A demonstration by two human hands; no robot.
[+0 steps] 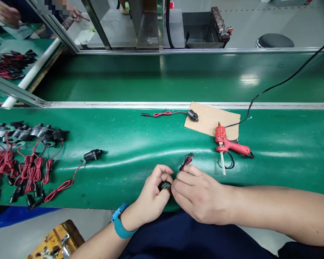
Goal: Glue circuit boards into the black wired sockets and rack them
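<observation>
My left hand [155, 196], with a blue watch at the wrist, is closed around a small black round part [165, 185] with a green inner face. Its body is mostly hidden by the fingers. My right hand [198, 192] presses against it with bent fingers, and a bundled red-black cable [186, 162] sticks out above its knuckles. Just beyond my right hand lies a red glue gun [228, 141] with a clear glue stick in its back. Its nozzle rests on a piece of cardboard [205, 113], where a black cylindrical part [192, 115] with a red cable also lies.
At the left, several black parts [24, 132] with bundled red cables [29, 169] are heaped, and one more black part [93, 155] lies apart. A metal rail [162, 105] crosses behind the green mat. The glue gun's cord [286, 79] runs to the upper right. A person's hand [7, 13] shows at top left.
</observation>
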